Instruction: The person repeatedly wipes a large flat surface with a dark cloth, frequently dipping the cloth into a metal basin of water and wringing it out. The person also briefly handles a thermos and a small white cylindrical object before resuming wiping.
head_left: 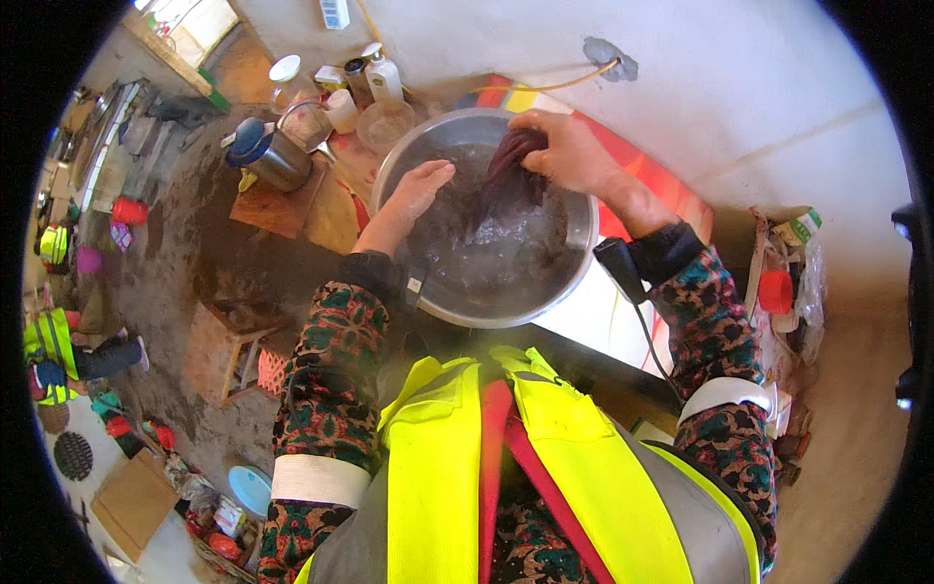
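A wide stainless steel basin (pixel 481 319) holding murky water (pixel 481 255) stands before me. My right hand (pixel 569 153) grips a dark maroon cloth (pixel 514 157) over the basin's far right side. The cloth hangs down in wet folds, and its lower end meets the water. Over the left side of the basin is my left hand (pixel 417 191), holding nothing, with the thumb and fingers pointing toward the cloth. Its fingers lie close together at the tips, and part of the palm is turned from view.
Left of the basin are a steel jug (pixel 281 157), a clear bowl (pixel 385 124), a white cup (pixel 341 111) and a pump bottle (pixel 383 77). A wooden stool (pixel 230 350) stands lower left. A white wall (pixel 730 80) rises behind. Other people (pixel 55 350) are at far left.
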Action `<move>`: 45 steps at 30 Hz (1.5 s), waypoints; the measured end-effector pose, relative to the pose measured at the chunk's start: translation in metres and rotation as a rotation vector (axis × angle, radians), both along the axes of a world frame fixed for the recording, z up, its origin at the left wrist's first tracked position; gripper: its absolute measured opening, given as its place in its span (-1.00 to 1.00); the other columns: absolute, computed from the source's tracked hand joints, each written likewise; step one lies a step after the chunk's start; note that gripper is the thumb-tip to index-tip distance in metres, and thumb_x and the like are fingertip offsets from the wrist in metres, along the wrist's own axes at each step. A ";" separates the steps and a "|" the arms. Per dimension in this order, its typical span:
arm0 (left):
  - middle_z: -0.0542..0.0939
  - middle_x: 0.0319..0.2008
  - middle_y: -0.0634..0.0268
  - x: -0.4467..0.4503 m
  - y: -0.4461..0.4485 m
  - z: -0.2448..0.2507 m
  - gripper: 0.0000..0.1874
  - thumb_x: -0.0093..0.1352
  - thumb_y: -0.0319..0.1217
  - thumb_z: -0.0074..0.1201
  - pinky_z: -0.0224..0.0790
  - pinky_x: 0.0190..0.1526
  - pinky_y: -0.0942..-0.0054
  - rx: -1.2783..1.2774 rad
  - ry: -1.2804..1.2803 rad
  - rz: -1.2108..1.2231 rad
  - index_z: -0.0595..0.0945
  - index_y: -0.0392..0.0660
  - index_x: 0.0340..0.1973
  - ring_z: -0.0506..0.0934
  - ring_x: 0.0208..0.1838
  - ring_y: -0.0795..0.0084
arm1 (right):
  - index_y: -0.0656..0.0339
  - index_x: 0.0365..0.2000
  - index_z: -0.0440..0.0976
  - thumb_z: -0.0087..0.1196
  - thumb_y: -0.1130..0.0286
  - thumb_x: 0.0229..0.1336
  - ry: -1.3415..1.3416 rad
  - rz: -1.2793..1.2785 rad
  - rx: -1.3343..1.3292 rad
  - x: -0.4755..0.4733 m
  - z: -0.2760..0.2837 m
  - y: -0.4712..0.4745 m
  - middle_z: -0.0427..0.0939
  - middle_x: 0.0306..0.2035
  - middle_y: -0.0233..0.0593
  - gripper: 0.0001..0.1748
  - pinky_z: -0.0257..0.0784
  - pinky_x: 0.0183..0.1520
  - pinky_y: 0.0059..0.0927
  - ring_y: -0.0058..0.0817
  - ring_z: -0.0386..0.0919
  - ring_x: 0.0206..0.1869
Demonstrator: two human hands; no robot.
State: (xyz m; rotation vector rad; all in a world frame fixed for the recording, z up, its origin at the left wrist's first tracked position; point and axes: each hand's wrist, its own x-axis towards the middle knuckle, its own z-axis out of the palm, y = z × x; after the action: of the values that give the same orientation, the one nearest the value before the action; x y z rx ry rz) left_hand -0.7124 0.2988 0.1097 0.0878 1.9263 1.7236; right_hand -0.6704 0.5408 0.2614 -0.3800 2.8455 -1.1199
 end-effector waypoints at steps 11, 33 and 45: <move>0.41 0.28 0.22 0.025 0.019 0.020 -0.38 0.51 0.10 -0.35 -0.02 0.33 0.17 0.198 -0.060 0.079 0.49 -0.07 0.21 0.27 0.36 0.28 | 0.38 0.01 0.44 0.10 0.68 0.01 -0.108 -0.029 -0.517 0.007 0.091 -0.011 0.59 -0.15 -0.26 -0.53 0.47 0.00 -0.48 -0.55 0.55 -0.15; 0.53 0.05 0.12 0.072 0.033 -0.019 -0.21 0.43 0.29 -0.43 0.28 0.20 0.07 1.273 -0.654 0.360 0.47 -0.15 0.13 0.48 0.11 0.15 | 0.24 -0.05 0.37 0.12 0.76 -0.06 -0.447 -0.278 -0.835 0.111 -0.086 -0.021 0.53 -0.12 -0.31 -0.50 0.40 0.07 -0.43 -0.51 0.50 -0.07; 0.52 0.01 0.14 0.043 0.056 0.000 -0.27 0.45 0.21 -0.26 0.29 0.11 0.36 0.343 -0.282 0.065 0.50 -0.23 0.10 0.48 0.02 0.38 | 0.33 -0.39 0.54 0.32 0.39 -0.07 0.060 -0.387 -0.308 0.050 -0.141 -0.033 0.53 -0.31 -0.12 -0.75 0.43 -0.12 -0.34 -0.33 0.53 -0.23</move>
State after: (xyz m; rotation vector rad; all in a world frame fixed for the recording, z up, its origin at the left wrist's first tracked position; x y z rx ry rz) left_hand -0.6691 0.3551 0.1099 -0.0885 1.4358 1.9771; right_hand -0.6209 0.5076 0.1209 0.1399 2.8738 -1.6463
